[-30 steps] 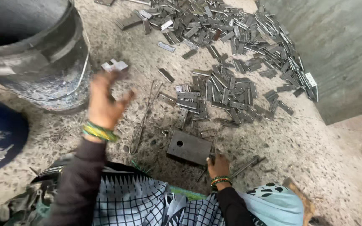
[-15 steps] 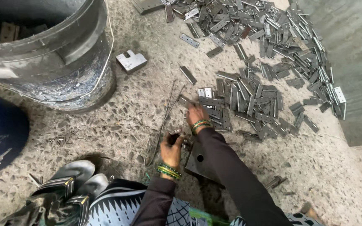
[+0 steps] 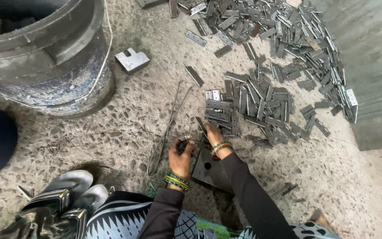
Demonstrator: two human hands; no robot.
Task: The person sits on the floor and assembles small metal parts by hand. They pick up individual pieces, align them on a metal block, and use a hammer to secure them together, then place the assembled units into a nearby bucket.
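Note:
My left hand [image 3: 180,158] rests on the floor beside a dark metal block with a round hole [image 3: 208,170], its fingers curled on a small dark metal piece [image 3: 183,140]. Just to the right, my right hand [image 3: 213,135] pinches a flat metal hinge [image 3: 200,125] at the near edge of a big heap of grey hinges [image 3: 261,102]. Both wrists carry green and gold bangles. The two hands are almost touching above the block.
A large dirty bucket [image 3: 45,62] stands at the upper left, with a notched metal block [image 3: 132,60] on the floor by it. A bent wire rod [image 3: 169,128] lies left of the hands. Sandals [image 3: 63,194] sit at the lower left. A grey wall [image 3: 368,66] bounds the right.
My left hand was raised near the bucket with the notched block, let it go there and came down beside the holed block. My right hand reached to the heap and drew back with a hinge.

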